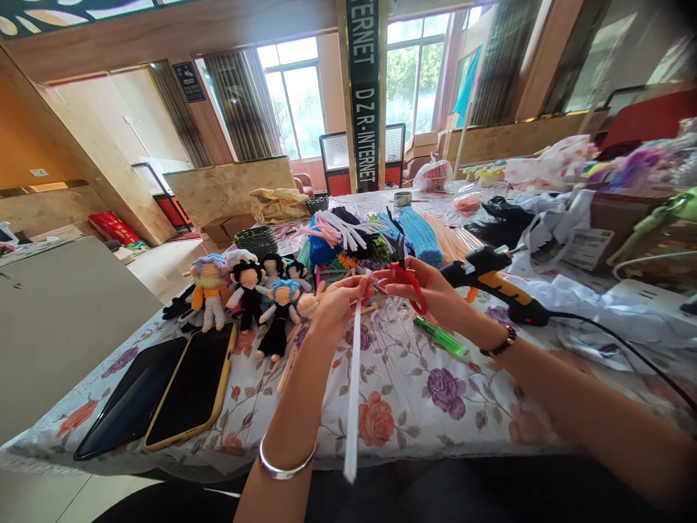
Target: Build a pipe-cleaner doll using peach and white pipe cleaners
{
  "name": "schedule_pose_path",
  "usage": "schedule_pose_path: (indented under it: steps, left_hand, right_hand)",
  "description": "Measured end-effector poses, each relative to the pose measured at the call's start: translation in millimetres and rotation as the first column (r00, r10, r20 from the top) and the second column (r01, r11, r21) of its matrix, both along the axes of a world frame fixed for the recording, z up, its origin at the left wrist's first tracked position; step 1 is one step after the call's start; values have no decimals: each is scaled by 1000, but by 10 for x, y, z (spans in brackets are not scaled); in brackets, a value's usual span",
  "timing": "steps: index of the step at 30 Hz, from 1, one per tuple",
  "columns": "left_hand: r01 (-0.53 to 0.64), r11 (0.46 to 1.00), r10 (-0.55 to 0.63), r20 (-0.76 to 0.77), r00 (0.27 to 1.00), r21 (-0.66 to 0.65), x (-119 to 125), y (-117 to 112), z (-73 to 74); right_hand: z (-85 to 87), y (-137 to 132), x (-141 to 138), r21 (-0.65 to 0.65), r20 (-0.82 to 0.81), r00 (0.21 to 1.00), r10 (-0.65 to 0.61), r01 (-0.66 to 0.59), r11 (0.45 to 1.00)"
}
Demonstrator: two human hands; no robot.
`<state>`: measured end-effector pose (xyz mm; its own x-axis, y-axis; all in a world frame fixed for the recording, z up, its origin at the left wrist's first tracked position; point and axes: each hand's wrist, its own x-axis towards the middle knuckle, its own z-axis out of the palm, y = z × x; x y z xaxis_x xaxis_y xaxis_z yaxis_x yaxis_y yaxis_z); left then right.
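My left hand [348,296] is closed in a pinch at the top of a long white pipe cleaner [353,392], whose free end hangs down over the table's front edge. Close beside it, my right hand [435,294] grips scissors [409,280] with red handles; their dark blades point up and away from me. Both sets of fingertips nearly meet, and what lies between them is too small to make out. Just right of my right hand is a black and orange glue gun [493,283]. A green-handled craft knife [440,336] lies below that hand.
Several small yarn dolls [247,290] stand left of my hands, behind a yellow-cased phone [190,392] and a dark tablet-like slab [133,396]. Bundles of coloured pipe cleaners [419,240] fill the table's middle. The glue gun's black cord [615,330] runs right, past white crumpled material [604,312].
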<state>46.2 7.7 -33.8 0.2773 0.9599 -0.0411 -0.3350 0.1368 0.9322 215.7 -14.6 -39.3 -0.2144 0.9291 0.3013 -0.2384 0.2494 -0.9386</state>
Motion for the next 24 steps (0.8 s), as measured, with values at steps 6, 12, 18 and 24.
schedule_pose_path:
  steps: [6, 12, 18, 24]
  left_hand:
    - [41, 999, -41, -27, 999, -1, 15, -20, 26]
    - [53, 999, -53, -28, 998, -1, 21, -24, 21]
    - [52, 999, -52, -32, 998, -17, 17, -33, 28]
    - [56, 995, -59, -31, 998, -82, 36, -59, 69]
  right_hand:
    - [21, -41, -39, 58, -3, 998, 58, -57, 997]
    - [-6, -29, -37, 100, 50, 998, 26, -31, 995]
    - [-65, -3, 7, 227, 147, 989, 1, -35, 973]
    - [-64, 12, -7, 225, 164, 982, -96, 57, 973]
